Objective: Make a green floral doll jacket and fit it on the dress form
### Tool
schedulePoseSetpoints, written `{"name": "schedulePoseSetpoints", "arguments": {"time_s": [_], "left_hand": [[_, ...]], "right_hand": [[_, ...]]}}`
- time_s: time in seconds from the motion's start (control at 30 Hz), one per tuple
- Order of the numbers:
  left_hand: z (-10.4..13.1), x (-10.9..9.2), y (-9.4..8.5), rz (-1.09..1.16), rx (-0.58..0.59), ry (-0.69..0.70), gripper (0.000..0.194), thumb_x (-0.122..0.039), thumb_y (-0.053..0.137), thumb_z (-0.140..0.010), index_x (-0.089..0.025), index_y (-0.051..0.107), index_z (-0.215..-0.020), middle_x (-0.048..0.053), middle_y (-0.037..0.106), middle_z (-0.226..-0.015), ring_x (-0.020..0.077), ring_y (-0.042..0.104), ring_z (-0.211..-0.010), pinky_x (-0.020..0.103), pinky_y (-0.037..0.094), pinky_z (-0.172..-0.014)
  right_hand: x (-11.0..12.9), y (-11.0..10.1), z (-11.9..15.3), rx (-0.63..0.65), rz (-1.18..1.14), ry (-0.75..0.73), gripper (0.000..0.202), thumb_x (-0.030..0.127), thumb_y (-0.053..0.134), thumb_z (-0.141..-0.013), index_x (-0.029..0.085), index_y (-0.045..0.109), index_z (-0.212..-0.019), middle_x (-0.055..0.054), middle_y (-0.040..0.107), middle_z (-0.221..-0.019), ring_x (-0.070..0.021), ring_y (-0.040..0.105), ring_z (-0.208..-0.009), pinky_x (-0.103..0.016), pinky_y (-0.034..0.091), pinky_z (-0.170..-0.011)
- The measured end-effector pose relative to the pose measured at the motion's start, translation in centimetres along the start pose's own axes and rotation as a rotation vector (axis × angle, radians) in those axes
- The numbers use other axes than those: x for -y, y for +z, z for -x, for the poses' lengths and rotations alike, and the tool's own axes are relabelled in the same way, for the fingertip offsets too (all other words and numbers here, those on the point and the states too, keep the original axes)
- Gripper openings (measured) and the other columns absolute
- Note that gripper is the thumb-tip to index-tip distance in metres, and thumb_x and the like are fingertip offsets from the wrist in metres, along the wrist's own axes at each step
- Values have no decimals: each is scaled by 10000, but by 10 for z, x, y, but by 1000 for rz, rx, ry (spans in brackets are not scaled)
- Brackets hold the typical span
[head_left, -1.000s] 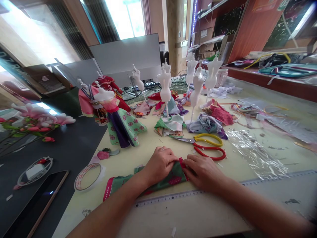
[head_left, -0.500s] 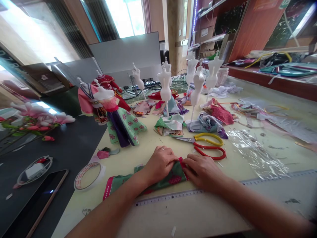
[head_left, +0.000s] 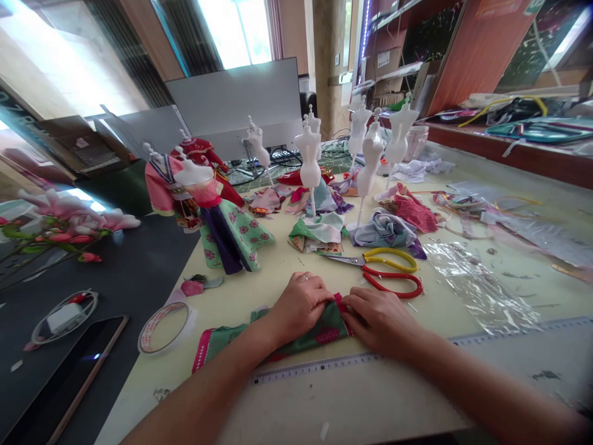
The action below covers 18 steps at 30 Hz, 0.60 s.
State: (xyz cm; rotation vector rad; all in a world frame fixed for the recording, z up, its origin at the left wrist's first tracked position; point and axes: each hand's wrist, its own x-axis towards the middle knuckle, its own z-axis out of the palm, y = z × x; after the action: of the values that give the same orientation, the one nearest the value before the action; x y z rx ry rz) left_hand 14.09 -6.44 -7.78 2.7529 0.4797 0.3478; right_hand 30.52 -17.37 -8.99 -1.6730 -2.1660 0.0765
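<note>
A strip of green fabric (head_left: 319, 334) with pink-red trim at its ends lies on the cream table before me. My left hand (head_left: 303, 303), a ring on one finger, pinches its upper edge near the right end. Close beside it, my right hand (head_left: 377, 315) has its fingertips closed on the pink trim at that end. The left forearm covers part of the fabric's middle. Just beyond the right hand rest scissors (head_left: 389, 272) with one yellow and one red handle. A clear ruler (head_left: 319, 368) runs along the table under both forearms.
White mini dress forms (head_left: 309, 151) stand behind, with fabric scraps (head_left: 319, 232) around their bases. Dressed forms in a green floral skirt (head_left: 245, 232) are at left. A tape roll (head_left: 164, 329), a phone (head_left: 69, 377) and a plastic bag (head_left: 482, 284) lie on either side.
</note>
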Motion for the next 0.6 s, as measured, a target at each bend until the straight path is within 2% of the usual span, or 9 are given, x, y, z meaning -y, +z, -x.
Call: {"name": "schedulePoseSetpoints", "arguments": {"time_s": [0.4,0.6], "left_hand": [[1,-1,-1,-5,7,-2,244,-194,446,-887,-233,673,-967,23,619,-826,168,510,-829,338,347,-824],[0,-2,-2,-28,9,2,232,-179,445,-883,-214,670,-929,25,614,-823,166,507,-834,331,348,-826]], "right_hand": [[0,0,0,31,-9,17,210,229,414,-895,159,603,-835,-38,555,-741,-152,487,-645,-267,263,-538],[-3,3,2,-66,-15,50,159,224,428,-884,159,573,-887,-33,544,-763,-147,487,-652,-261,256,-535]]}}
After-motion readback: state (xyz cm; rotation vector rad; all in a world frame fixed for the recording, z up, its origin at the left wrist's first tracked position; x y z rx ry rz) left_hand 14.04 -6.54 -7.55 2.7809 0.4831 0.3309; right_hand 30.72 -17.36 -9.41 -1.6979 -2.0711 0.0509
